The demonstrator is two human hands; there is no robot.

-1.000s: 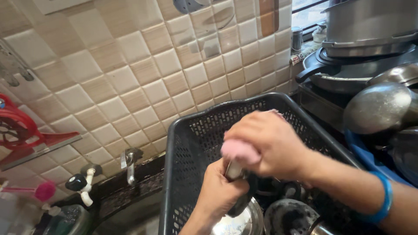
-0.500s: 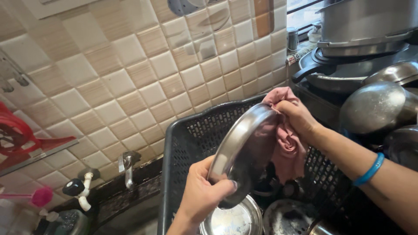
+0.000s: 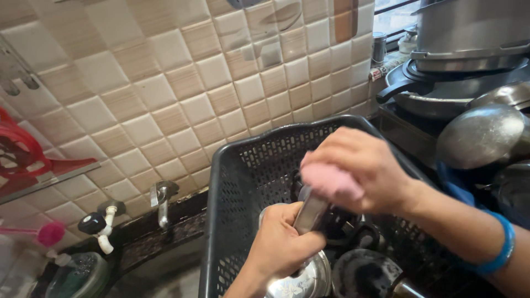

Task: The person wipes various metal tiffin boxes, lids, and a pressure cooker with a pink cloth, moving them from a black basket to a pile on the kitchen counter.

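My left hand (image 3: pixel 281 243) grips a steel plate (image 3: pixel 311 212) held edge-on over a black plastic basket (image 3: pixel 237 176). My right hand (image 3: pixel 361 168) presses a pink cloth (image 3: pixel 330 181) against the top of that plate. A blue bangle (image 3: pixel 497 248) sits on my right wrist. Inside the basket lie another steel plate (image 3: pixel 301 278) and a dark round dish (image 3: pixel 364 273), partly hidden by my hands.
A tiled wall rises behind the basket. A steel tap (image 3: pixel 161 201) and a small white valve (image 3: pixel 105 226) stand over a dark counter at left. Steel pots and lids (image 3: pixel 480 135) are stacked at right. A red rack (image 3: pixel 22 157) hangs at far left.
The steel plate has turned from broadside to edge-on and come down toward the basket. My right hand with the pink cloth has moved from the plate's upper rim onto its top.
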